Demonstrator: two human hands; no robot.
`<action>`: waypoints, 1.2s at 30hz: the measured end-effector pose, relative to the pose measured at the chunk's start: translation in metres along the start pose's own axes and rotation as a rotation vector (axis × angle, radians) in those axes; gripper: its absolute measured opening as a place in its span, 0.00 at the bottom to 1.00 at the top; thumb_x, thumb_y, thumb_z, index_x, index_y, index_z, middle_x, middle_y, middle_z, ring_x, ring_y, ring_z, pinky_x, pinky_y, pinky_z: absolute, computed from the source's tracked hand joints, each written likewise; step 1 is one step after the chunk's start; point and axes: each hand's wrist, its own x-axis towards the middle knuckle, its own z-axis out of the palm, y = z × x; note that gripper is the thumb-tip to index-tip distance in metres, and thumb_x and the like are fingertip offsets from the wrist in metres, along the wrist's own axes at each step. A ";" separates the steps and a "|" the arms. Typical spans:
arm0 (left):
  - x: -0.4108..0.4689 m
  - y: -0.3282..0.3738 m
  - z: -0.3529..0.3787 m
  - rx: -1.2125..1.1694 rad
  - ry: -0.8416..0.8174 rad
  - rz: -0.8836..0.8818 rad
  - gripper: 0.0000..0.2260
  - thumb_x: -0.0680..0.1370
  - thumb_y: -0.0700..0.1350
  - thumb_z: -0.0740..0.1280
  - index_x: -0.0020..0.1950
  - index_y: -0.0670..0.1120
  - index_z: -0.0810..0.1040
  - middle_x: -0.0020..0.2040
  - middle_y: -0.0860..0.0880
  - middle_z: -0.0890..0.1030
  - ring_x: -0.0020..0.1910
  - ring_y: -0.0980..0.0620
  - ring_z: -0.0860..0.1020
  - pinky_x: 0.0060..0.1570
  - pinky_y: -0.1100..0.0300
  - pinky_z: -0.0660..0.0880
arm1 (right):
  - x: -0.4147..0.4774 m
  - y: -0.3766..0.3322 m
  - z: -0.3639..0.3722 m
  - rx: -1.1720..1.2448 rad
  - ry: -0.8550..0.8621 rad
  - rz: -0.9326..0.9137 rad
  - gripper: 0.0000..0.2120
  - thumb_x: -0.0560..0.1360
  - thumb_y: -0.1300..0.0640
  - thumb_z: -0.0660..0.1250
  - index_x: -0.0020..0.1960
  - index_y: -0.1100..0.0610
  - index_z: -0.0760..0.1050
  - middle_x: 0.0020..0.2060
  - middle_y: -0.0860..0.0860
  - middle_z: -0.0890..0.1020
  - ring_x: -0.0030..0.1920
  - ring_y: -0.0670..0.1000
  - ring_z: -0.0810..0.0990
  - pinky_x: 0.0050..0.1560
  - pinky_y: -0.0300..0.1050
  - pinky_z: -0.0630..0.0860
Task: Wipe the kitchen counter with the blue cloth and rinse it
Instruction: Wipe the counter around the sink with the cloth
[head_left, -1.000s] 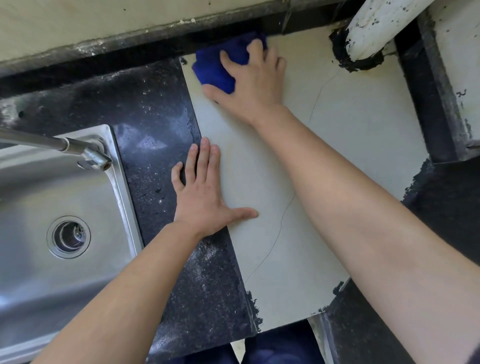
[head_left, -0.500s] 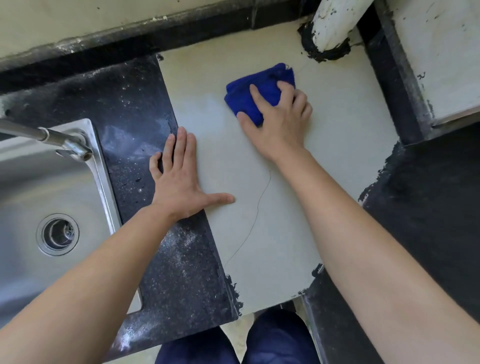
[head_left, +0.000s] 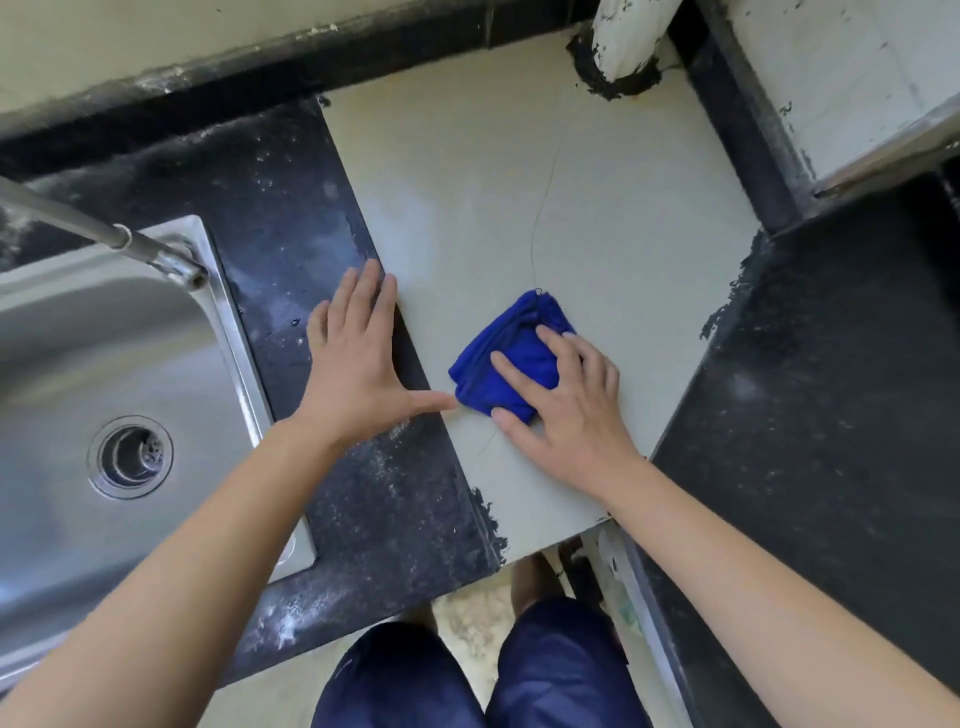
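Head view: right grip (head_left: 571, 415) is pressing the cloth (head_left: 493, 364) on the table (head_left: 493, 171).
Its fingers are lying flat and spread over the folded blue cloth on the pale slab, not curling round it. Left grip (head_left: 358, 369) is resting open, palm down, across the dark-pale seam, its thumb tip just beside the cloth. Sink (head_left: 78, 338) is sitting at the left.

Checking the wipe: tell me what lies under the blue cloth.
The folded blue cloth lies on the pale grey counter tile; the right hand presses it. The tile directly beneath is covered.
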 end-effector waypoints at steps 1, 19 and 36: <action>-0.011 0.001 0.002 0.012 -0.013 -0.006 0.63 0.59 0.75 0.71 0.81 0.46 0.46 0.82 0.48 0.43 0.80 0.49 0.41 0.76 0.46 0.41 | 0.002 -0.005 0.001 -0.004 -0.011 0.009 0.27 0.75 0.35 0.62 0.73 0.38 0.70 0.75 0.57 0.65 0.70 0.63 0.64 0.68 0.59 0.60; -0.036 0.002 0.023 0.023 -0.075 -0.051 0.61 0.58 0.77 0.70 0.81 0.48 0.50 0.82 0.50 0.46 0.80 0.50 0.44 0.75 0.48 0.45 | 0.073 -0.033 0.006 -0.010 0.015 0.051 0.26 0.76 0.33 0.58 0.73 0.36 0.67 0.77 0.53 0.63 0.72 0.60 0.63 0.66 0.56 0.60; -0.135 0.000 0.054 -0.007 0.145 0.111 0.31 0.78 0.60 0.64 0.75 0.44 0.65 0.80 0.42 0.55 0.77 0.39 0.56 0.69 0.38 0.59 | -0.149 -0.072 0.009 -0.088 -0.240 0.292 0.31 0.79 0.31 0.49 0.80 0.37 0.50 0.80 0.57 0.50 0.78 0.63 0.52 0.76 0.65 0.48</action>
